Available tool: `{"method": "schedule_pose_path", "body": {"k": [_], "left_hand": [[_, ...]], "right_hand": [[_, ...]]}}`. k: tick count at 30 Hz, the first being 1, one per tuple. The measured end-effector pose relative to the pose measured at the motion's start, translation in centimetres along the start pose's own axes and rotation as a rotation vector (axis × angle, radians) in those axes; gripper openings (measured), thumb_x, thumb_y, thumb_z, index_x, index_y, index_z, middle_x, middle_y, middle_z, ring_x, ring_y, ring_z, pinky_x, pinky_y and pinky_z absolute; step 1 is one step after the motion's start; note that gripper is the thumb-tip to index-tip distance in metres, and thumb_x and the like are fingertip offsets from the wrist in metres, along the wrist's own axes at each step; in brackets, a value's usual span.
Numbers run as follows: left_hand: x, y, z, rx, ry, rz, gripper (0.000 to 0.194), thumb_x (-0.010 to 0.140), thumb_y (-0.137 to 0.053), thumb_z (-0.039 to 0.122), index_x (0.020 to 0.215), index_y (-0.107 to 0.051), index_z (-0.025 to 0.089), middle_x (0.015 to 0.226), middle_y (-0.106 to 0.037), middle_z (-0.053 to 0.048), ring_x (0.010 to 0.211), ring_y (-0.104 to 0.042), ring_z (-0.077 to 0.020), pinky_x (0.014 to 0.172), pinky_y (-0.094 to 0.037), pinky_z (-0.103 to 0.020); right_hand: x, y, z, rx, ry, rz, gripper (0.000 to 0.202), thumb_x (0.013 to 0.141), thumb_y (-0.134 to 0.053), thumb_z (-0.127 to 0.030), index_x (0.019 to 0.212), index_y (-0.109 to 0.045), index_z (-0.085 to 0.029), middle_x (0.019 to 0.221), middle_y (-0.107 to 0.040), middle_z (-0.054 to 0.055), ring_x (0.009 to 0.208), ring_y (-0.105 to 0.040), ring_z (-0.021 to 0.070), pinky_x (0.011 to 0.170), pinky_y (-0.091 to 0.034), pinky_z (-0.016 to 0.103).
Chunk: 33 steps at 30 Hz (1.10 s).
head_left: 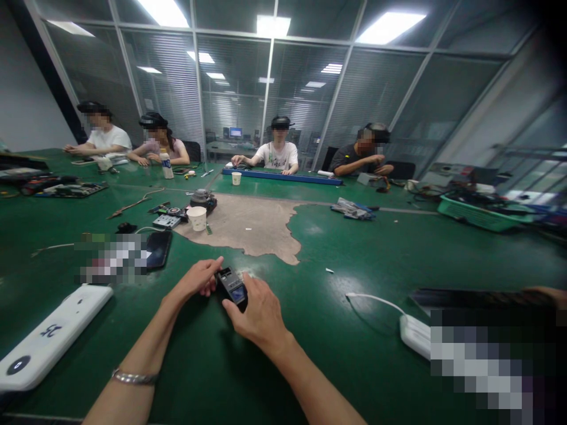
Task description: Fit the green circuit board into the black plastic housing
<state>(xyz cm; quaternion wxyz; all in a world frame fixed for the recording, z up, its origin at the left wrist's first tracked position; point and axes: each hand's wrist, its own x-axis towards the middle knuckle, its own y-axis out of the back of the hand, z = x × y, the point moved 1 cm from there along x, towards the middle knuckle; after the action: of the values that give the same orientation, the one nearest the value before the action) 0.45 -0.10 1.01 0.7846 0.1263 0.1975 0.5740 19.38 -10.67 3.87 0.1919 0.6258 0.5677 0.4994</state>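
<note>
A small black device [232, 285] with a little screen is held between my two hands, just above the green table [310, 330]. My left hand [200, 280] grips its upper left edge, with the thumb near the top. On the lower right side, my right hand [259, 307] has its thumb and fingers around the device. The device's underside is hidden. Beyond my hands lies a bare brown patch [248, 227] of the tabletop, with a paper cup [197, 219] at its left edge.
A white power strip-like bar [55, 333] lies at the left, near a black phone [158, 249]. To the right are a white cable [376, 297] and a white adapter [414, 335]. Gloves [353, 209] and a green basket [482, 213] sit farther back. Several people sit across the table.
</note>
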Motion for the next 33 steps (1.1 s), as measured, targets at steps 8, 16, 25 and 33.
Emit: {"method": "schedule_pose_path", "body": {"k": [8, 16, 25, 33], "left_hand": [[0.0, 0.1, 0.0, -0.035, 0.013, 0.010, 0.079, 0.075, -0.034, 0.083, 0.102, -0.057, 0.013, 0.051, -0.063, -0.002, 0.038, -0.057, -0.0164, 0.037, -0.037, -0.022], [-0.3, 0.1, 0.2, -0.112, 0.049, 0.000, 0.085, 0.072, -0.031, 0.087, 0.099, -0.059, 0.011, 0.052, -0.065, -0.005, 0.040, -0.059, -0.0180, 0.040, -0.039, -0.023], [0.1, 0.0, -0.1, -0.147, 0.121, -0.014, 0.084, 0.072, -0.035, 0.086, 0.101, -0.059, 0.011, 0.057, -0.068, -0.008, 0.043, -0.063, -0.0203, 0.042, -0.044, -0.026], [-0.3, 0.2, 0.1, -0.190, 0.118, -0.027, 0.079, 0.075, -0.037, 0.083, 0.098, -0.059, 0.011, 0.059, -0.068, -0.009, 0.047, -0.065, -0.0212, 0.044, -0.047, -0.027]], "right_hand": [[0.2, 0.1, -0.2, 0.007, -0.026, 0.001, 0.025, 0.082, -0.058, -0.039, 0.097, -0.062, -0.019, 0.087, -0.066, 0.007, 0.084, -0.061, 0.0229, 0.078, -0.047, 0.032], [1.5, 1.7, 0.8, 0.130, -0.114, 0.183, 0.042, 0.087, -0.053, -0.041, 0.121, -0.059, -0.018, 0.101, -0.068, 0.009, 0.090, -0.063, 0.0229, 0.081, -0.048, 0.032], [2.1, 1.7, 3.8, -0.048, -0.322, 0.087, 0.035, 0.084, -0.056, -0.041, 0.113, -0.062, -0.021, 0.091, -0.069, 0.008, 0.087, -0.065, 0.0242, 0.077, -0.046, 0.031], [1.5, 0.6, 4.1, -0.128, -0.201, 0.042, 0.057, 0.077, -0.062, -0.037, 0.128, -0.052, -0.015, 0.118, -0.061, 0.014, 0.108, -0.057, 0.0281, 0.090, -0.044, 0.035]]}}
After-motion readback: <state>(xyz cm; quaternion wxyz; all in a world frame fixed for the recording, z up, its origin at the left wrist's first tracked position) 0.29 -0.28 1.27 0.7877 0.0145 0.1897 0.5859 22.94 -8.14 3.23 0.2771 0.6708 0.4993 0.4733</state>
